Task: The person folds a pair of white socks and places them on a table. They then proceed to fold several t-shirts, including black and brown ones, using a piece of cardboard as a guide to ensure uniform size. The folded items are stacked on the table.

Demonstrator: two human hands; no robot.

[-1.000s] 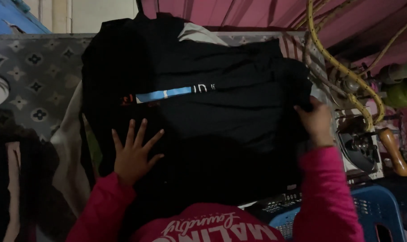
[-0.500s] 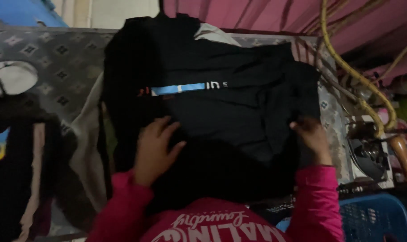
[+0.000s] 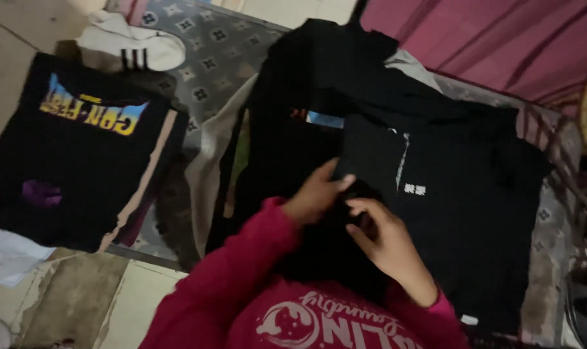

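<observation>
Dim patterned mat (image 3: 222, 58), half-hidden black garment (image 3: 474, 194)

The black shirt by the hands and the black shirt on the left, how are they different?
The black garment under both hands carries only small white marks; the folded black shirt at left has a big yellow-and-blue print. The left hand and right hand grip the first; the second lies untouched. Both are black.

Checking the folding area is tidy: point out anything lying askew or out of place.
A white sock with black stripes lies loose on the patterned mat, apart from the folded black shirts. Both hands, left hand and right hand, grip the black garment, still rumpled.
</observation>
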